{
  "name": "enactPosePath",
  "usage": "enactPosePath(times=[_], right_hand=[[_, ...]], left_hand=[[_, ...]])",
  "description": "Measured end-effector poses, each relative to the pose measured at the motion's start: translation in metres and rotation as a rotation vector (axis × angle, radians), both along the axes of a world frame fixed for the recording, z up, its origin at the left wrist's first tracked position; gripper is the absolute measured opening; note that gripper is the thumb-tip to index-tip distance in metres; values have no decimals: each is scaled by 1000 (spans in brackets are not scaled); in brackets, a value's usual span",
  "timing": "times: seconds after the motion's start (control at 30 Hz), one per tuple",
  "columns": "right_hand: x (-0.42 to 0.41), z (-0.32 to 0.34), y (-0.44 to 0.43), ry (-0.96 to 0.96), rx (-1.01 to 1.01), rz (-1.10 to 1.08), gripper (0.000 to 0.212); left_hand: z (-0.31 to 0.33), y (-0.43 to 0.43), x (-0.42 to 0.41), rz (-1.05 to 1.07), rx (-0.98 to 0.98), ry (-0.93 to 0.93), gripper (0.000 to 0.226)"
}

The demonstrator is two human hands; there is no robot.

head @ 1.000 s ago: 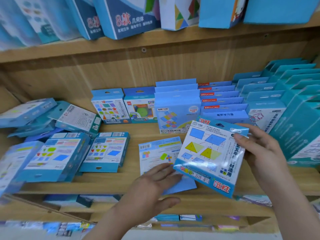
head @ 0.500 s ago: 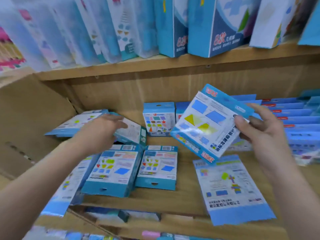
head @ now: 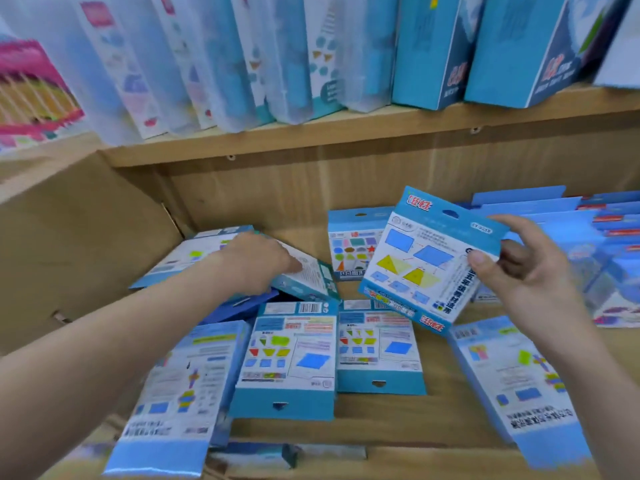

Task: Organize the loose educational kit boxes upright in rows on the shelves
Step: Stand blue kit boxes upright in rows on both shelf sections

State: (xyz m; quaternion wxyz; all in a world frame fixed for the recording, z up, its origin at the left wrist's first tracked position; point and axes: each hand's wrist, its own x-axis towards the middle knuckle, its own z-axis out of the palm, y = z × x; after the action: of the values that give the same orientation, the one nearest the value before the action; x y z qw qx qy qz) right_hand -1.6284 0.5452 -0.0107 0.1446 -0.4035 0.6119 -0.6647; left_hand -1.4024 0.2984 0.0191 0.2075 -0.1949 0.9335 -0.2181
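Note:
My right hand (head: 526,271) pinches the right edge of a blue kit box (head: 426,261) printed with blue and yellow shapes, holding it tilted above the wooden shelf (head: 433,420). My left hand (head: 256,261) reaches to the shelf's back left and rests on a tilted box (head: 308,275) atop a loose pile; its fingers look curled over the box's edge. Several boxes lie flat below: one (head: 294,358), another (head: 379,348), a long one (head: 180,386) at the left and one (head: 512,382) at the right. An upright box (head: 349,244) stands at the back.
Rows of upright blue boxes (head: 588,244) fill the shelf's right side. The upper shelf (head: 346,129) carries tall standing boxes. A cardboard side panel (head: 79,237) closes the left. More boxes show on the shelf below (head: 256,455).
My left hand left the flat box near the front and reached to the back-left pile. My right hand lifted and tilted its box. The view swung left.

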Motion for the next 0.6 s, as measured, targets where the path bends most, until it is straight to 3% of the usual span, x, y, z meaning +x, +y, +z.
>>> enactPosePath(times=[0.1,0.23,0.33,0.47,0.6], right_hand=[[3,-1,-8,23,25,-13,34],[-4,3,-9,29,-7,-68,35],[-17,12,-9,39,-64,-115,34],[-31,28,-8,207,-43,-132,40],[-36,35,-8,328,30,-99,38]], left_hand=[[8,1,1,-37,20,197,40],[23,15,-3,-61,-23,392,53],[38,34,5,-223,-47,589,52],[38,68,-1,-408,-16,600,56],[31,103,-22,-432,226,635,40]])
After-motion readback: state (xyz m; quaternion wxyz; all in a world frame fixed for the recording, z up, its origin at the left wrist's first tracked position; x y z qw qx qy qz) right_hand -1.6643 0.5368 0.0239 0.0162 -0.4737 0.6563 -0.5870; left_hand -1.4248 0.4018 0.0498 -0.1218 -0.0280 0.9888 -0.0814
